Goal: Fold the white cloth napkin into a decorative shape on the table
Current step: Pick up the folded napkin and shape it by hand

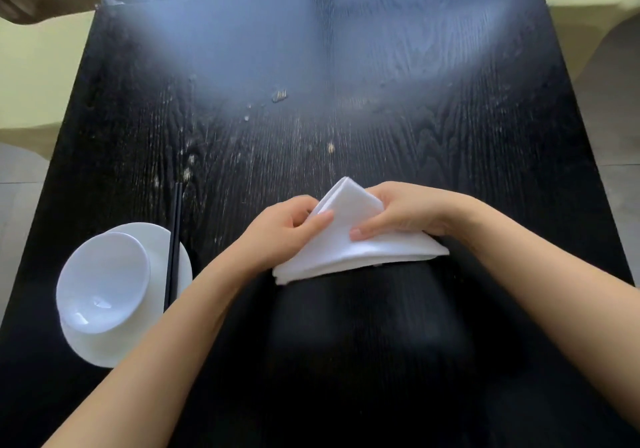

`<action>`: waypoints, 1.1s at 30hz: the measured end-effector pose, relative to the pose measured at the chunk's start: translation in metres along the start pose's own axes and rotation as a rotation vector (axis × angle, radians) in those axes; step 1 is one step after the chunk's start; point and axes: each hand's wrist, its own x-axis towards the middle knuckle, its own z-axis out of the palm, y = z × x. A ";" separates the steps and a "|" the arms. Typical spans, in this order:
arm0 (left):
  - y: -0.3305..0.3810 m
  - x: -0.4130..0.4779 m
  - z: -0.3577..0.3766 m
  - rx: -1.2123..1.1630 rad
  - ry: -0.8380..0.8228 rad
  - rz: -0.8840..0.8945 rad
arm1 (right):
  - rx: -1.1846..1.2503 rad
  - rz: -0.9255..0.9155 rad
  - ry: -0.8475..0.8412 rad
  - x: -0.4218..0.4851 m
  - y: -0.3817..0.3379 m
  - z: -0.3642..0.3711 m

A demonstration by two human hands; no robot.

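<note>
Napkin (349, 243), white, folded into a layered triangle, near the table's (450, 129) front edge.
Left hand (287, 229) pinches its left flap; right hand (405, 212) grips its top layers. Left: empty bowl (104, 281) tilted on a plate (166, 239), black chopsticks (173, 239) across it.
</note>
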 end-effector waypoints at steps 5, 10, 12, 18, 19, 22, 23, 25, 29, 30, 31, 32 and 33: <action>0.019 0.017 0.036 0.164 0.378 -0.007 | -0.137 0.021 0.108 0.006 -0.012 0.003; 0.012 0.022 0.041 0.147 0.534 0.010 | -0.152 0.123 -0.022 -0.003 -0.002 -0.007; 0.009 0.025 0.041 0.145 0.556 0.032 | -0.089 0.118 -0.034 -0.007 0.007 -0.012; -0.006 0.024 0.024 -0.017 0.571 0.079 | 0.017 0.013 0.048 -0.022 0.022 -0.010; -0.005 0.020 0.021 -0.081 0.535 0.073 | 0.020 -0.014 0.081 -0.023 0.023 -0.008; -0.006 -0.006 0.012 -0.506 0.128 -0.024 | 0.093 -0.087 0.112 -0.027 0.022 -0.009; -0.008 -0.020 0.010 -0.628 -0.067 -0.047 | 0.105 -0.104 0.117 -0.030 0.021 -0.011; -0.009 -0.048 0.008 -0.707 -0.263 -0.007 | 0.022 -0.120 0.128 -0.035 0.017 -0.014; -0.010 -0.090 0.018 -0.337 0.080 0.062 | -0.262 -0.106 0.144 -0.028 -0.003 -0.006; -0.015 -0.099 0.022 -0.186 0.205 0.088 | -0.288 -0.106 0.165 -0.023 -0.009 -0.002; -0.022 -0.107 0.026 -0.067 0.286 0.107 | -0.322 -0.115 0.197 -0.016 -0.015 0.003; -0.026 -0.116 0.030 0.012 0.340 0.109 | -0.366 -0.130 0.230 -0.008 -0.020 0.008; -0.030 -0.123 0.035 0.052 0.383 0.101 | -0.419 -0.159 0.254 0.000 -0.026 0.014</action>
